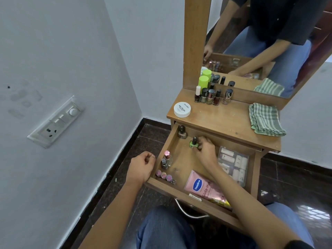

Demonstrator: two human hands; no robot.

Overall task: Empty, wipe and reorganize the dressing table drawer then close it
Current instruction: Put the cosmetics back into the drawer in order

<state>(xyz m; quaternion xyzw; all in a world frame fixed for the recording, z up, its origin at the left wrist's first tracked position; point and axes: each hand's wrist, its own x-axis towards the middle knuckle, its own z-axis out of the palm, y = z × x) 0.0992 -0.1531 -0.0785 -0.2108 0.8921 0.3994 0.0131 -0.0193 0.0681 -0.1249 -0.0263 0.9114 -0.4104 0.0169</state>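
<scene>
The wooden drawer [190, 194] of the dressing table stands pulled out. Inside it my right hand [205, 150] grips a green nail polish bottle [193, 143] near the back. Another bottle [181, 132] stands in the back left corner. Several small bottles [166, 160] and pink-capped ones [163, 175] line the left side. A pink Vaseline tube [203, 187] lies at the front, a clear box of small tubes [233, 164] at the right. My left hand [142, 167] rests with curled fingers on the drawer's left front corner.
On the tabletop [224, 121] stand several nail polish bottles [208, 95], a green-capped container [203, 81], a white nail polish remover jar [182, 109] and a folded green checked cloth [265, 119]. A mirror [260, 42] rises behind. A wall with a socket plate [55, 121] is on the left.
</scene>
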